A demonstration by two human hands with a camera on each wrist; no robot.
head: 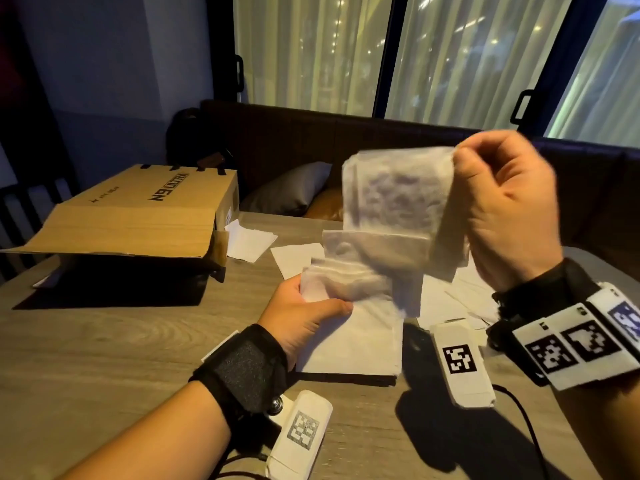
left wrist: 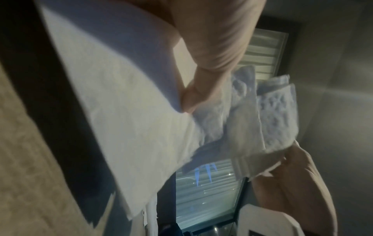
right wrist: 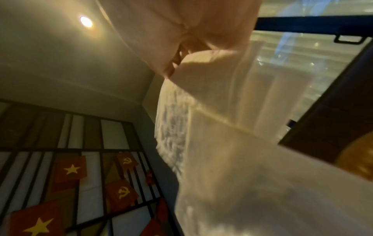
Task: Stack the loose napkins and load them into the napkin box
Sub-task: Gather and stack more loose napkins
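My right hand is raised above the table and pinches the top edge of a hanging bunch of white napkins. In the right wrist view the bunch of napkins drapes down from my fingers. My left hand grips the lower end of the bunch, thumb on top, just above a flat napkin stack on the wooden table. The left wrist view shows my thumb pressing the napkins. More loose napkins lie scattered behind. A dark edge shows under the stack; what it is I cannot tell.
An open cardboard box stands at the table's back left with its flap hanging forward. A dark bench with cushions runs behind the table under the curtained windows. A cable trails over the table at the front right.
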